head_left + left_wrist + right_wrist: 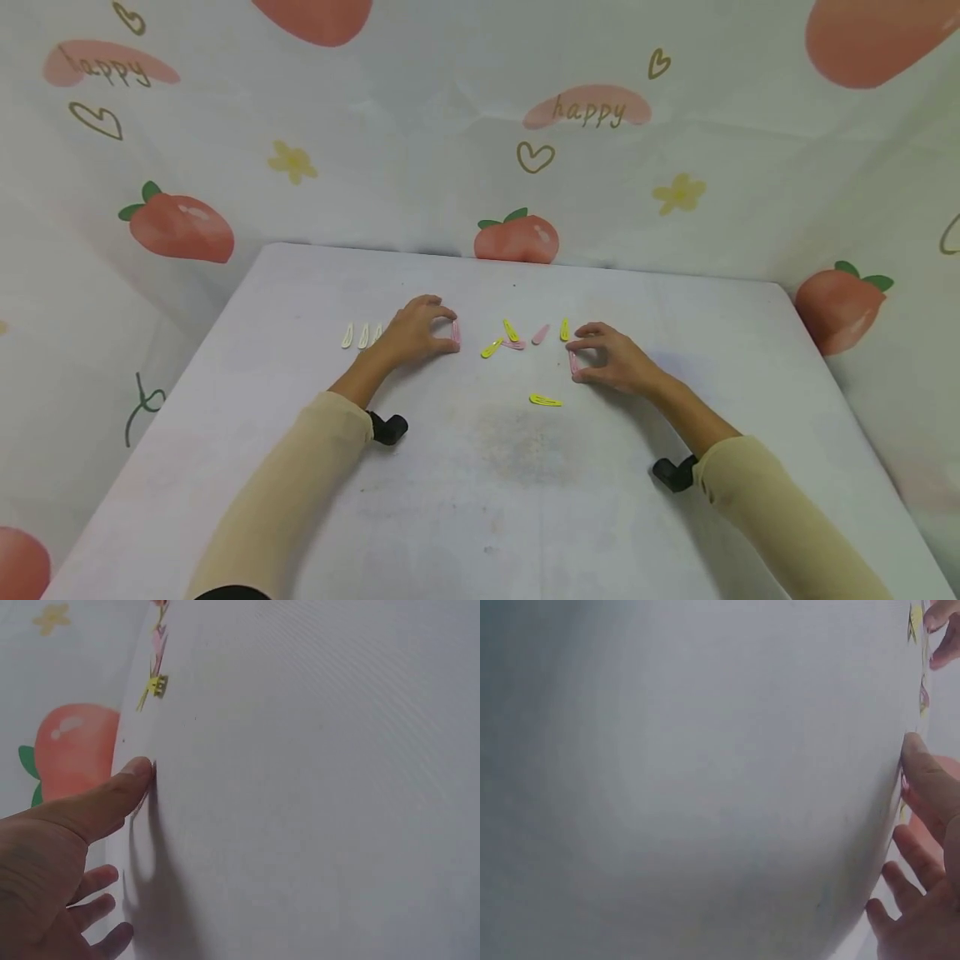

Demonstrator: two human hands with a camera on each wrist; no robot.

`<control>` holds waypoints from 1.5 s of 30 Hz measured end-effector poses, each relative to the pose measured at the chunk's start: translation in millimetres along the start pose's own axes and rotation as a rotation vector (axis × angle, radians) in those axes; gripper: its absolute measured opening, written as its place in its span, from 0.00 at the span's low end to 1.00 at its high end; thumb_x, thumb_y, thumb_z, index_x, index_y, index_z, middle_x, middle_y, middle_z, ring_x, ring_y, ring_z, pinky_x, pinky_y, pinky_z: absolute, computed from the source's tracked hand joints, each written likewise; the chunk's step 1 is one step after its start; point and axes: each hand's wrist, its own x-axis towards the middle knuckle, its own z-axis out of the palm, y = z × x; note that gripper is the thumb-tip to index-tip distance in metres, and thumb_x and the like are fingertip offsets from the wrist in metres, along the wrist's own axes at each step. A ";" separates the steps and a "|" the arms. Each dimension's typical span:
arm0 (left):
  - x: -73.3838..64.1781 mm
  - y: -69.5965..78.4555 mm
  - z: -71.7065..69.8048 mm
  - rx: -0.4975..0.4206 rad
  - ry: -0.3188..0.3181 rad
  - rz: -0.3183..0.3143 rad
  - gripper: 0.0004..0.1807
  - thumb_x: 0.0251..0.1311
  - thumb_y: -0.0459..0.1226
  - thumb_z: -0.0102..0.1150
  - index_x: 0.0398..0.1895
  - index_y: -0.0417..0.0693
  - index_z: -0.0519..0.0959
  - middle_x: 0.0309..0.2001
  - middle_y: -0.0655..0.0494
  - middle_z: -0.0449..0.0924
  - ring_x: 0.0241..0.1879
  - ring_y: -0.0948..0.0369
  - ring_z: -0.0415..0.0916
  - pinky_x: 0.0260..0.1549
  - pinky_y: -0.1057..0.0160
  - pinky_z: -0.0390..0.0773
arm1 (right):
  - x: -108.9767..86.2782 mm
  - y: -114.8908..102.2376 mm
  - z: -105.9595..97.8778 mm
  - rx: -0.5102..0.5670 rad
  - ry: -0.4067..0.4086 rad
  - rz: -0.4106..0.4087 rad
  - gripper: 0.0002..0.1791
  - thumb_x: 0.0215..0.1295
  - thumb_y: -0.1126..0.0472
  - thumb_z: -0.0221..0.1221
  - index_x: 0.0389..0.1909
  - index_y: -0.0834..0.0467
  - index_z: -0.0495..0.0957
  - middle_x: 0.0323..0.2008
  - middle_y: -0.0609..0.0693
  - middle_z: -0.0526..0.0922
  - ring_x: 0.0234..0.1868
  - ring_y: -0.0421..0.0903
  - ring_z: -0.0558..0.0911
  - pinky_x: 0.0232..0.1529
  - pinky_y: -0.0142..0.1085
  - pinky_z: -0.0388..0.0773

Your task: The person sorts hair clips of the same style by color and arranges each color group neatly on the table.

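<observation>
My left hand [412,331] pinches a pink snap hair clip [455,333] lengthwise between thumb and fingertips, at the tabletop. To the right, thumb and finger of my right hand [611,358] hold another pink hair clip [573,364] by its ends. Between the hands lie a pink clip [541,334], a yellow clip [510,330], and a second yellow clip [491,348] touching or overlapping a pink one [515,344]. One yellow clip [565,330] lies just beyond the right fingertips; another yellow clip [545,401] lies nearer me. The wrist views show both thumbs, with the held clips mostly hidden.
White hair clips [347,336] stand in a row left of my left hand, partly hidden by it. The white table [480,517] meets a fruit-printed cloth backdrop [420,167] at its far edge. A black wrist device [388,429] sits on each forearm.
</observation>
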 end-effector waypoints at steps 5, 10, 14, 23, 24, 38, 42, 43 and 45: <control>-18.5 -7.3 -18.4 -0.063 0.007 0.041 0.29 0.52 0.44 0.75 0.57 0.45 0.81 0.70 0.40 0.64 0.73 0.45 0.54 0.69 0.43 0.58 | 0.0 0.6 0.2 0.011 0.008 -0.014 0.28 0.52 0.62 0.74 0.56 0.65 0.81 0.61 0.64 0.72 0.66 0.63 0.67 0.66 0.60 0.62; -44.9 -22.7 -39.0 -0.054 0.028 0.051 0.30 0.51 0.44 0.76 0.58 0.45 0.81 0.71 0.39 0.61 0.73 0.43 0.52 0.67 0.38 0.59 | 0.2 2.8 1.0 0.008 0.007 -0.011 0.28 0.53 0.61 0.74 0.56 0.65 0.81 0.61 0.63 0.72 0.66 0.63 0.67 0.66 0.61 0.61; -69.2 -40.6 -48.2 -0.050 0.041 0.013 0.31 0.50 0.45 0.76 0.59 0.46 0.81 0.72 0.40 0.60 0.73 0.41 0.51 0.64 0.35 0.61 | 0.2 2.7 1.6 0.007 0.003 -0.009 0.28 0.53 0.61 0.74 0.56 0.65 0.81 0.62 0.64 0.72 0.66 0.63 0.66 0.66 0.61 0.61; -111.4 -75.4 -57.1 0.002 0.040 -0.024 0.29 0.48 0.40 0.77 0.56 0.42 0.82 0.70 0.33 0.61 0.72 0.36 0.50 0.65 0.33 0.57 | 0.0 -0.4 1.3 0.001 -0.001 0.009 0.28 0.53 0.61 0.74 0.56 0.64 0.81 0.62 0.64 0.71 0.66 0.63 0.66 0.66 0.61 0.61; -114.7 -77.7 -57.9 0.004 0.037 -0.031 0.29 0.48 0.39 0.77 0.56 0.42 0.82 0.69 0.33 0.61 0.72 0.35 0.49 0.65 0.32 0.56 | -0.1 -0.5 1.1 0.001 0.000 0.008 0.28 0.53 0.61 0.74 0.56 0.65 0.81 0.62 0.64 0.71 0.66 0.63 0.66 0.66 0.61 0.61; -132.8 -98.5 -58.8 0.037 -0.024 -0.095 0.30 0.53 0.43 0.73 0.60 0.42 0.79 0.69 0.29 0.60 0.72 0.32 0.47 0.63 0.28 0.53 | 0.9 2.5 4.1 0.019 0.004 0.004 0.29 0.53 0.60 0.74 0.56 0.64 0.81 0.62 0.63 0.72 0.66 0.63 0.66 0.66 0.61 0.60; -132.6 -99.3 -60.3 0.040 -0.034 -0.097 0.30 0.55 0.43 0.72 0.61 0.42 0.78 0.69 0.29 0.60 0.71 0.33 0.49 0.62 0.27 0.54 | 0.7 2.0 3.6 0.014 0.004 0.006 0.29 0.53 0.60 0.74 0.56 0.64 0.81 0.62 0.63 0.72 0.66 0.63 0.66 0.66 0.61 0.60; -132.3 -99.1 -60.7 0.039 -0.037 -0.099 0.30 0.55 0.43 0.72 0.62 0.42 0.78 0.69 0.30 0.60 0.71 0.33 0.49 0.62 0.27 0.54 | 0.6 1.8 3.2 0.014 0.005 0.008 0.29 0.53 0.60 0.74 0.56 0.64 0.81 0.62 0.63 0.72 0.67 0.63 0.66 0.67 0.61 0.60; -132.1 -98.8 -61.2 0.041 -0.042 -0.104 0.31 0.56 0.43 0.71 0.62 0.42 0.77 0.69 0.29 0.59 0.71 0.33 0.49 0.61 0.26 0.54 | 0.6 2.1 3.1 0.016 0.004 0.011 0.29 0.53 0.60 0.74 0.56 0.64 0.81 0.62 0.63 0.71 0.67 0.63 0.66 0.67 0.62 0.60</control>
